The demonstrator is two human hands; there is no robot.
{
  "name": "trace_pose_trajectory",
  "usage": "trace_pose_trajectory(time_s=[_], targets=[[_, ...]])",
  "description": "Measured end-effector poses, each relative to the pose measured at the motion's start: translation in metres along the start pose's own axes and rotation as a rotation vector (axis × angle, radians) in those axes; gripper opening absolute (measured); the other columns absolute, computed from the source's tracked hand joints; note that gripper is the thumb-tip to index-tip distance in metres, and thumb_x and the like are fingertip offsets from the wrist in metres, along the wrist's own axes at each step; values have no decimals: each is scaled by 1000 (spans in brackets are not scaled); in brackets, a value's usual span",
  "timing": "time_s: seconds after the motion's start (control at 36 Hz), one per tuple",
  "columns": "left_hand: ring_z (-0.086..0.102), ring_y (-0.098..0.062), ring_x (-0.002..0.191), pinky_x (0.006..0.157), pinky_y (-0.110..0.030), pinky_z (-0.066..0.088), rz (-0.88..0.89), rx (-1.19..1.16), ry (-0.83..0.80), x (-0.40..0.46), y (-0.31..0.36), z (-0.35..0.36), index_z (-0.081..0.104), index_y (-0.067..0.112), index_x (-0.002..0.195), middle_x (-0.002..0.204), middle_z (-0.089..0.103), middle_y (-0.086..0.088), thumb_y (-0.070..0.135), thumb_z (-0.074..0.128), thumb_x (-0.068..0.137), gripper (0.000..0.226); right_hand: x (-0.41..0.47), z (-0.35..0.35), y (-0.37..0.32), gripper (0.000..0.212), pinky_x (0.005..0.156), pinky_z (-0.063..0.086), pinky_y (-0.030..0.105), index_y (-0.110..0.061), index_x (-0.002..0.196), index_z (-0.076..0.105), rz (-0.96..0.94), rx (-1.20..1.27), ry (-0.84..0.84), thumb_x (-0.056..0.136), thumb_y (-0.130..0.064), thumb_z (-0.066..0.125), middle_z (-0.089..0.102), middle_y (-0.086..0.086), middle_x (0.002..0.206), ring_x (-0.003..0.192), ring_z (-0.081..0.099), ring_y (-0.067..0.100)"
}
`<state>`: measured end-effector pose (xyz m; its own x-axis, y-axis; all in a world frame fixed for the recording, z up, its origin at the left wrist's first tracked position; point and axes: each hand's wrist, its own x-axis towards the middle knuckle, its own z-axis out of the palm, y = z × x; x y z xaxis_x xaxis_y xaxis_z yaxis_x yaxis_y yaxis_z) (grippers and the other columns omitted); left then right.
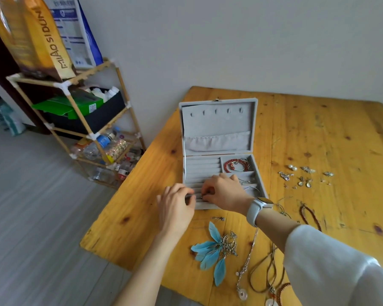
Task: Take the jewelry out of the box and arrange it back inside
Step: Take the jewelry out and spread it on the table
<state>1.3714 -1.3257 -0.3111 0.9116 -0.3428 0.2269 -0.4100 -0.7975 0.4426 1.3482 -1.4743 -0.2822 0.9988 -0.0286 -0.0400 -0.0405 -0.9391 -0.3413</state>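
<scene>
A grey velvet jewelry box (218, 120) stands open on the wooden table (318, 133), lid upright. A red bead bracelet (234, 165) lies in its back right compartment. Thin silver chains (249, 188) show in the compartments nearer me. My right hand (224, 193) pinches a small ring, barely visible, at the front ring rolls (202, 167). My left hand (177, 206) rests at the box's front left corner, fingertips on the rolls. Blue feather earrings (215, 250) lie in front of the box.
Small earrings and pearls (303, 175) are scattered to the right of the box. Cord necklaces and pendants (265, 274) lie near the table's front edge, a braided bracelet (310, 215) beyond my sleeve. A bamboo shelf (80, 120) with bottles stands left of the table.
</scene>
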Motion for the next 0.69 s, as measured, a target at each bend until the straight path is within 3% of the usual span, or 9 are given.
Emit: trace_pose_trajectory(time_s=[0.14,0.28,0.42,0.61,0.69], targets=[[43,-12,107,78,-28,23,7,45,-42,2,2,-2,64,27,108,115,57,13,32,52,91,22,0,-1,1,13,85,28,37,-23,94,63,-36,18,46,87,-27,53,61,-2,101,101,46,20],[42,-12,107,77,-29,22,89,87,-134,11,10,-8,64,31,108,114,59,13,34,52,92,21,-4,-11,14,5,84,40,37,-24,79,60,71,375,135,84,-21,60,56,-13,79,82,51,12],[47,-13,104,82,-32,27,142,128,-266,27,18,-14,69,32,96,104,64,11,35,58,88,13,-24,-18,36,15,62,38,20,-25,74,58,179,622,223,85,-15,62,56,-13,71,59,47,3],[52,-17,101,97,-38,33,163,170,-504,48,26,-21,65,28,87,93,60,8,29,62,86,4,-55,-22,64,8,64,43,26,-14,78,61,291,686,286,85,-12,60,59,-1,72,67,51,11],[52,-16,92,92,-37,40,187,117,-597,50,22,-22,61,25,85,84,51,10,24,59,87,2,-67,-28,73,8,66,43,25,-15,79,61,312,708,319,87,-12,59,59,-1,75,70,51,11]])
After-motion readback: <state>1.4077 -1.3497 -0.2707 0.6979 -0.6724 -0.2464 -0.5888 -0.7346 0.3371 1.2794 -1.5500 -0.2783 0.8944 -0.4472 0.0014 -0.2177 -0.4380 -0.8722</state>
